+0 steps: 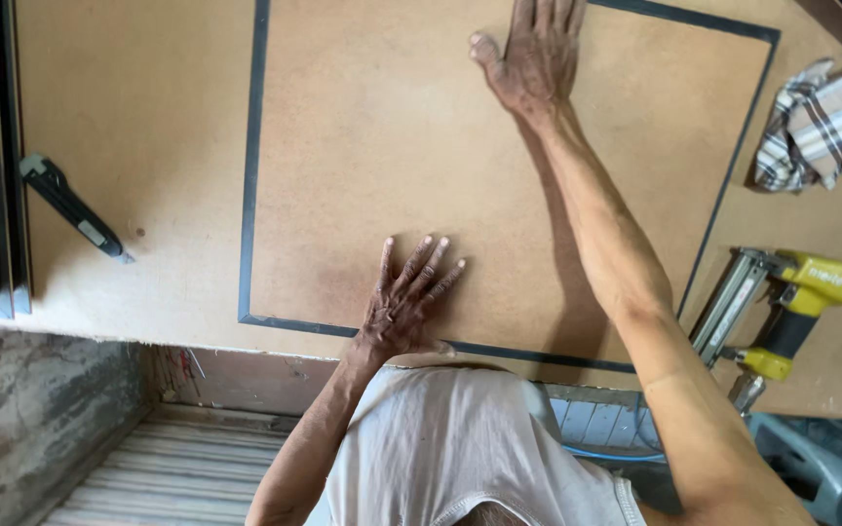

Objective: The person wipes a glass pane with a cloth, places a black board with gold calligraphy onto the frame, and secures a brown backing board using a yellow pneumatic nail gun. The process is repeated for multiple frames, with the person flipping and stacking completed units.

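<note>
I see my left hand (409,307) with fingers spread flat, gripping nothing, pressing the near edge of the brown backing board (392,146) that sits inside a dark frame (248,195) on the workbench (148,117). My right hand (535,54) lies open, palm down, at the far edge, arm stretched straight across. A yellow nail gun (782,312) rests right, a utility knife (75,206) left.

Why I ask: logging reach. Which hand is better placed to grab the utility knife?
Probably left: the left hand lies on the board nearer the utility knife; the right hand stretches farther away.
</note>
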